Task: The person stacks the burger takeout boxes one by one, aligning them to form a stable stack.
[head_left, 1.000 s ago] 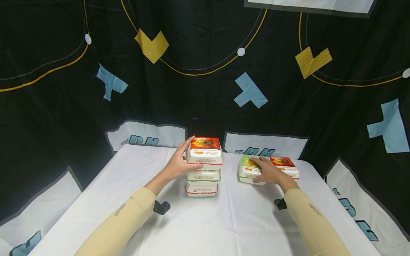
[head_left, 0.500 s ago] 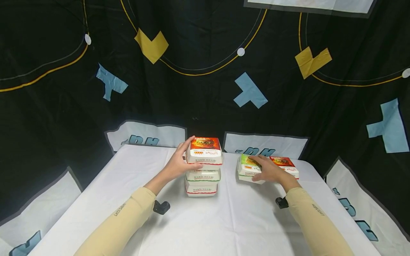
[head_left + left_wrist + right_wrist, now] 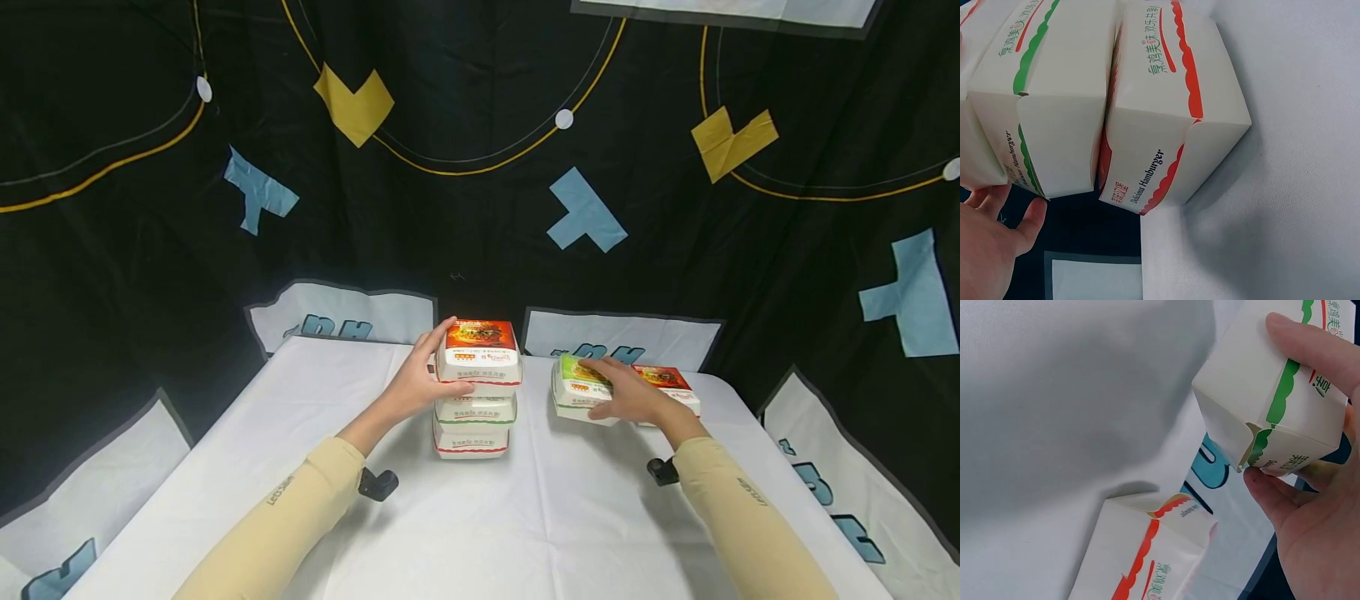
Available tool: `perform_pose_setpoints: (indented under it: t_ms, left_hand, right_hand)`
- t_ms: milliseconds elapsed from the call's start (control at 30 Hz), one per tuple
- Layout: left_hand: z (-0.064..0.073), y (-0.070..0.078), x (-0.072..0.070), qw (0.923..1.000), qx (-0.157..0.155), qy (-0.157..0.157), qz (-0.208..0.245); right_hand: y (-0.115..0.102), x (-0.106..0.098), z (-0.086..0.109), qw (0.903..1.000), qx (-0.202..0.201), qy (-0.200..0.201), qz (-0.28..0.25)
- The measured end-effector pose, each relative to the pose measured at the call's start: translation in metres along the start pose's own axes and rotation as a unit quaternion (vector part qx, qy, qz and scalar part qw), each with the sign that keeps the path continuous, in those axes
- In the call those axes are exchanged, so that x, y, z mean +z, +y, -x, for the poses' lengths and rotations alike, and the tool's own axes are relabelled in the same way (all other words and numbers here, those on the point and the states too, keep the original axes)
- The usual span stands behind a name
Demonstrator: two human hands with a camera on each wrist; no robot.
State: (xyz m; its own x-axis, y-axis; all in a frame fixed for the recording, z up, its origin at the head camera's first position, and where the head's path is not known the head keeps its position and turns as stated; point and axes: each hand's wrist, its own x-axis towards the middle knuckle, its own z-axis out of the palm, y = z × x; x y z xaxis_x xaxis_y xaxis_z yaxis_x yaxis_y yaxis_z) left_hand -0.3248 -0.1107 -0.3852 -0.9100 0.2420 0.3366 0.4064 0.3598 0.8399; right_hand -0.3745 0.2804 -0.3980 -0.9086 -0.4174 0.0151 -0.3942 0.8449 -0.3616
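Observation:
Three white hamburger boxes stand stacked mid-table in the head view. The top box (image 3: pixel 491 367) has a red lid print, the middle one (image 3: pixel 483 411) a green band, the bottom one (image 3: pixel 471 445) a red band. My left hand (image 3: pixel 412 385) holds the top box at its left side, thumb on the front. To the right, my right hand (image 3: pixel 636 395) grips a green-printed hamburger box (image 3: pixel 573 398). In the right wrist view, the thumb lies across that green-banded box (image 3: pixel 1241 375), which is raised off the cloth. A red-printed hamburger box (image 3: pixel 666 377) sits behind the right hand, partly hidden.
White cloth covers the table (image 3: pixel 480 533). A black curtain (image 3: pixel 465 250) hangs behind, with yellow and blue tape pieces on it. White printed sheets (image 3: pixel 622 333) stand along the back edge. A black camera mount (image 3: pixel 377 487) sits under the left wrist, another (image 3: pixel 663 472) under the right.
My right hand has shifted the green-printed box slightly left and up, away from the red-printed one. The left hand and the stack stay where they were.

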Motion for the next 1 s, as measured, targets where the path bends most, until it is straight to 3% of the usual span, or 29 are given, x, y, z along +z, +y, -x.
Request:
perform_pose_setpoints:
  t_ms: [167, 1000]
  left_hand:
    - [0.012, 0.029, -0.005, 1.0000, -0.004, -0.006, -0.001]
    - [0.013, 0.032, -0.005, 1.0000, -0.005, -0.007, 0.002]
  right_hand:
    - [-0.005, -0.004, 0.003, 1.0000, 0.003, -0.004, 0.001]
    - [-0.033, -0.025, 0.012, 0.9994, -0.009, 0.015, 0.030]
